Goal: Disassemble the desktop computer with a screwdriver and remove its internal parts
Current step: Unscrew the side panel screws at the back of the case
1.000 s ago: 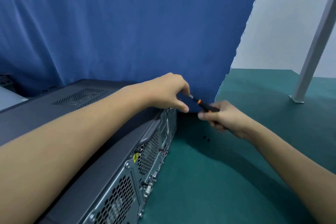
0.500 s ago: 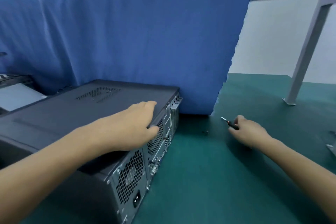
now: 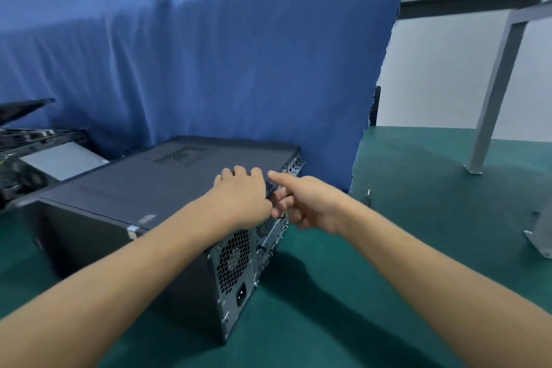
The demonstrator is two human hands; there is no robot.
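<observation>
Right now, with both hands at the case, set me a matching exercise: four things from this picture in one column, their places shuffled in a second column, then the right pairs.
Things
1. left hand
2. screwdriver
3. blue cloth
4. power socket

Places
A. low on the rear panel of the computer case
B. lying on the green mat, right of the case
C. resting on the case's top panel
D. hanging behind the case

Pairs: 1-C, 2-B, 3-D, 4-A
</observation>
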